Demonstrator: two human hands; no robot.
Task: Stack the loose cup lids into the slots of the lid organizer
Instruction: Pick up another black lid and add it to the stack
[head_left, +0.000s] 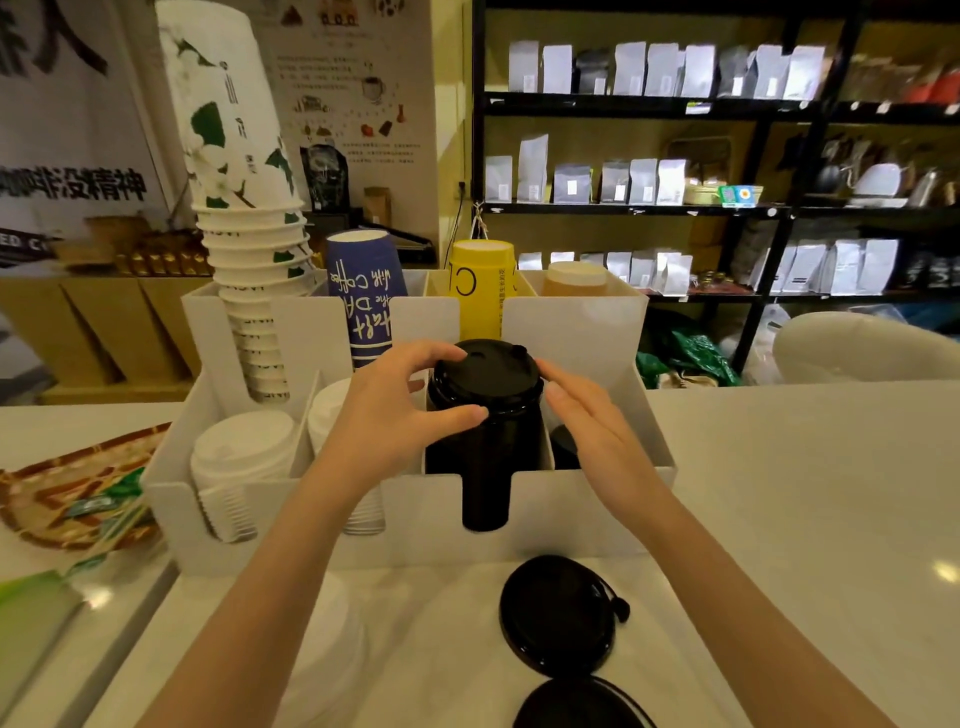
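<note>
A white lid organizer (431, 525) stands on the counter in front of me. A tall stack of black lids (485, 415) fills its third front slot. My left hand (395, 410) curls around the left side of the top black lid (488, 371), thumb and fingers touching its rim. My right hand (592, 421) rests flat against the stack's right side, fingers apart. Two loose black lids lie on the counter, one (558, 613) near the organizer and one (576, 704) at the bottom edge. White lids (241, 457) fill the left slots.
Paper cup stacks stand in the organizer's rear slots: white-green (244, 218), blue (366, 296), yellow (483, 286). A woven tray (47, 493) with packets lies at the left. Loose white lids (327, 639) lie under my left forearm. Black shelving (727, 156) holds bags behind.
</note>
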